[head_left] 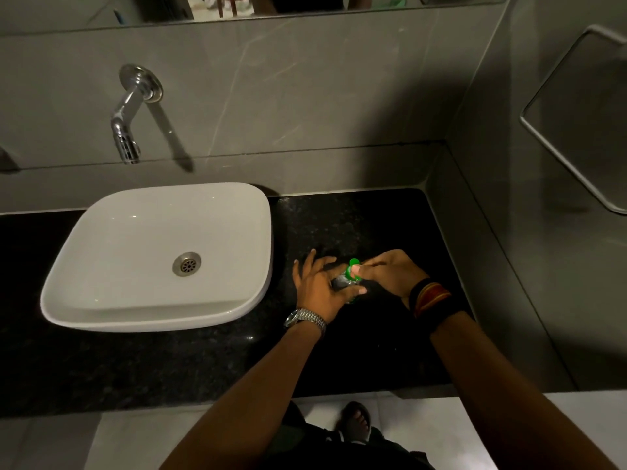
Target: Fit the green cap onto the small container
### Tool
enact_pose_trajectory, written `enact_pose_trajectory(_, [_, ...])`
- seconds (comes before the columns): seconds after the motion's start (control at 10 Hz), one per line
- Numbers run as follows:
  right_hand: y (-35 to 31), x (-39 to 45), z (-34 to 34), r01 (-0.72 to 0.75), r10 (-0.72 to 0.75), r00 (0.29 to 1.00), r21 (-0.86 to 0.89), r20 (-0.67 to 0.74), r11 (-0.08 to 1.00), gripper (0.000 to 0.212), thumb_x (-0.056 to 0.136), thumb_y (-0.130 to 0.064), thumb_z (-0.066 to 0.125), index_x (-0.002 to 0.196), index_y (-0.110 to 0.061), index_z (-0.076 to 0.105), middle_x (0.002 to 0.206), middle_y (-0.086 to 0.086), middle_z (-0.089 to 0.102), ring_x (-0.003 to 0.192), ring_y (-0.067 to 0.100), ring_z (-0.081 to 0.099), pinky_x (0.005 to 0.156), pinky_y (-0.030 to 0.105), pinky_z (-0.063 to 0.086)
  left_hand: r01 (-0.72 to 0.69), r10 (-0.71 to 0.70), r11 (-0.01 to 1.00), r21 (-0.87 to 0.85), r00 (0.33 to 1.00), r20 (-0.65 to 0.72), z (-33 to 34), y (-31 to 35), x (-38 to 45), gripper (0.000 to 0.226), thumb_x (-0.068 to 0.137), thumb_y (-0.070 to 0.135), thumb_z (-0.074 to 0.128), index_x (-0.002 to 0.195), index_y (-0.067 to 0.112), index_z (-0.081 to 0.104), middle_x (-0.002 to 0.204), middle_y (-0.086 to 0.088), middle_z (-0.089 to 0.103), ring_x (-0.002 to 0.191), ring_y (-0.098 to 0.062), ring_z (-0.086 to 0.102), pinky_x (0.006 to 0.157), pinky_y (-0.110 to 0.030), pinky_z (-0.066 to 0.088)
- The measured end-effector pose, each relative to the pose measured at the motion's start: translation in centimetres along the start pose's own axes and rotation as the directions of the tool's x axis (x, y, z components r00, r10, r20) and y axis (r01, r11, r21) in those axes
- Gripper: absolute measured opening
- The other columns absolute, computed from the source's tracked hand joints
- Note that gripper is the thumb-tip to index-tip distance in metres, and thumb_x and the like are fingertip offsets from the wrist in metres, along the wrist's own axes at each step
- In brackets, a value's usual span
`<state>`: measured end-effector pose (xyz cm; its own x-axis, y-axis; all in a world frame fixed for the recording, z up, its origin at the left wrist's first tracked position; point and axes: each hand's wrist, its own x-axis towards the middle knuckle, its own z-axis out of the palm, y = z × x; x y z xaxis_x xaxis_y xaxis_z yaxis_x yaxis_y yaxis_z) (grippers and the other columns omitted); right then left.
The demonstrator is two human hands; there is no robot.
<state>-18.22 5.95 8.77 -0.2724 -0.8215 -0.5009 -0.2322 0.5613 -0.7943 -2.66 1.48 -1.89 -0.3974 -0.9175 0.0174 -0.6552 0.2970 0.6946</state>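
Over the black granite counter (pixel 356 218), right of the basin, my left hand (pixel 317 283) is wrapped around a small container (pixel 341 283), of which only a silvery grey part shows between my fingers. My right hand (pixel 390 271) pinches the green cap (pixel 353 268) with thumb and fingers at the container's top. The cap touches the container's upper end; whether it is seated I cannot tell. My left wrist carries a metal watch (pixel 303 317), my right wrist a black and red band (pixel 429 296).
A white countertop basin (pixel 101 300) with a metal drain stands at the left, under a chrome wall tap (pixel 127 130). Grey walls close the back and right side. A metal rail (pixel 556 154) hangs on the right wall. The counter's front edge runs just below my forearms.
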Motion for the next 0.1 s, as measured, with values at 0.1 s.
enact_pose_trajectory(0.1, [0.14,-0.21,0.34,-0.005,0.005,1.000,0.009,-0.027,1.000,0.025,0.079,-0.028,0.080,0.076,-0.003,0.078,0.074,0.013,0.077,0.065,0.015,0.071,0.048,0.015,0.052,-0.021,0.020,0.999,0.037,0.999,0.038,-0.39,-0.12,0.08,0.078,0.059,0.087,0.063,0.129,0.051,0.058,0.149,0.010,0.047,0.153,-0.019,0.009,0.120,-0.049,-0.015])
